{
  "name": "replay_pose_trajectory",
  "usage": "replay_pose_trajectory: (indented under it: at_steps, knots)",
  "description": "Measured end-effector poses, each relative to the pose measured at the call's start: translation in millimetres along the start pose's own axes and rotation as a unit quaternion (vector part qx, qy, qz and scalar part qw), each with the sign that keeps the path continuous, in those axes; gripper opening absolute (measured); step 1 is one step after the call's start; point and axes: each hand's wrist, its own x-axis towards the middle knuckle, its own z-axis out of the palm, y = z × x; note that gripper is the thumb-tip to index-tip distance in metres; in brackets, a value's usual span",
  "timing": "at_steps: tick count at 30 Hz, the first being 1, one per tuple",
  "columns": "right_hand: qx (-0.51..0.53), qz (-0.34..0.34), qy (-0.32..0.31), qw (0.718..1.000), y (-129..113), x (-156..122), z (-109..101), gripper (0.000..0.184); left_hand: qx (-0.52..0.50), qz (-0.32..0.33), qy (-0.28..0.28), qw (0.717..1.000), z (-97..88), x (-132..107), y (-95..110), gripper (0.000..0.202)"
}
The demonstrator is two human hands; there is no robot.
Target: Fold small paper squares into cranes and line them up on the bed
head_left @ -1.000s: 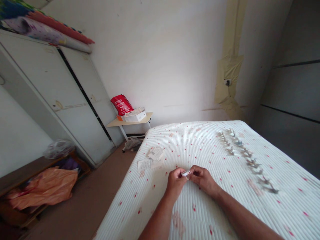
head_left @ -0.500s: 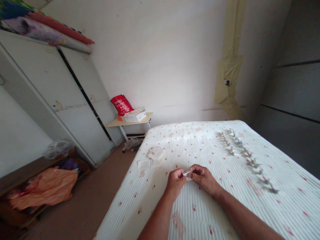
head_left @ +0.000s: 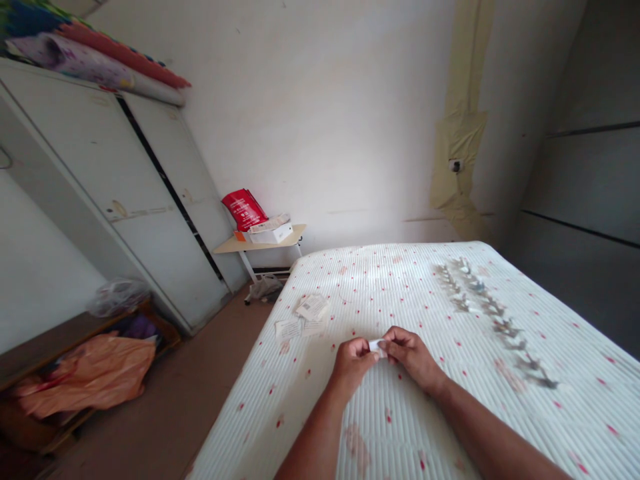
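My left hand (head_left: 351, 363) and my right hand (head_left: 410, 353) meet over the white, red-dotted bed cover (head_left: 400, 300). Both pinch a small white piece of paper (head_left: 375, 345) between fingertips, just above the cover. A few printed paper slips (head_left: 305, 317) lie on the bed to the upper left of my hands. To the right, a long row of several small folded grey and white paper pieces (head_left: 493, 320) runs diagonally across the cover.
A grey wardrobe (head_left: 120, 200) with rolled bedding on top stands at the left. A small side table (head_left: 260, 245) with a red bag (head_left: 244, 208) and boxes is by the far wall. An orange bag (head_left: 90, 373) lies on a low shelf at the left.
My hands stay together on the small white paper; the fingers shifted slightly and the paper now shows a little more between them.
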Motion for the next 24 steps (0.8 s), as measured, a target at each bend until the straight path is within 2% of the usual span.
replay_pose_trajectory:
  at_steps: [5, 13, 20, 24]
  knots:
    - [-0.011, -0.003, -0.01, 1.0, -2.2, -0.1, -1.0, 0.032, 0.025, 0.022, 0.005, 0.999, 0.3, 0.3, -4.5, 0.024]
    - [-0.043, -0.015, 0.005, 0.999, -5.8, -0.9, -1.1, 0.035, 0.086, 0.056, 0.028, 0.994, 1.3, -3.9, 4.9, 0.023]
    - [-0.052, -0.012, -0.016, 0.998, 0.2, 1.2, -2.1, 0.031, 0.021, 0.017, 0.014, 1.0, -3.3, -1.2, 4.3, 0.021]
    - [-0.109, -0.023, -0.026, 0.993, 3.6, 2.3, -6.3, 0.028, 0.106, 0.021, 0.057, 0.993, -3.1, 1.2, 0.6, 0.019]
